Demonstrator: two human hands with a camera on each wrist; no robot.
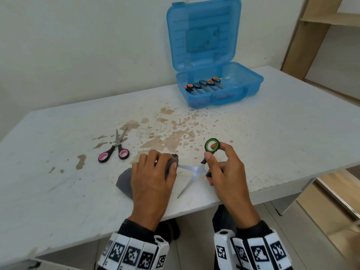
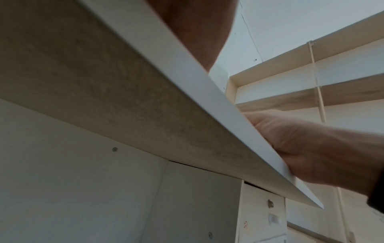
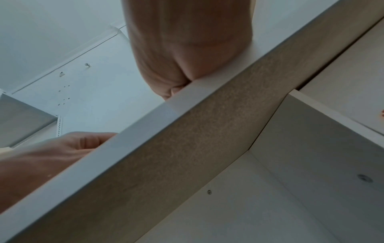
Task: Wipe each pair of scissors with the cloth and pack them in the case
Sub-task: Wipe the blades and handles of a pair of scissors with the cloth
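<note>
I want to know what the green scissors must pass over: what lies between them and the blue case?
In the head view, only stained tabletop lies between the green scissors and the blue case: brown blotches, nothing standing there.

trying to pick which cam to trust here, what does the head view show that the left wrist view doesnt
Only the head view shows the work: the left hand pressing the grey cloth around a blade of the green-handled scissors, the right hand gripping their handles, the pink-handled scissors lying apart, and the open blue case holding scissors. Only the left wrist view shows the table's underside and wooden shelving. Both show the table edge and the right hand.
</note>
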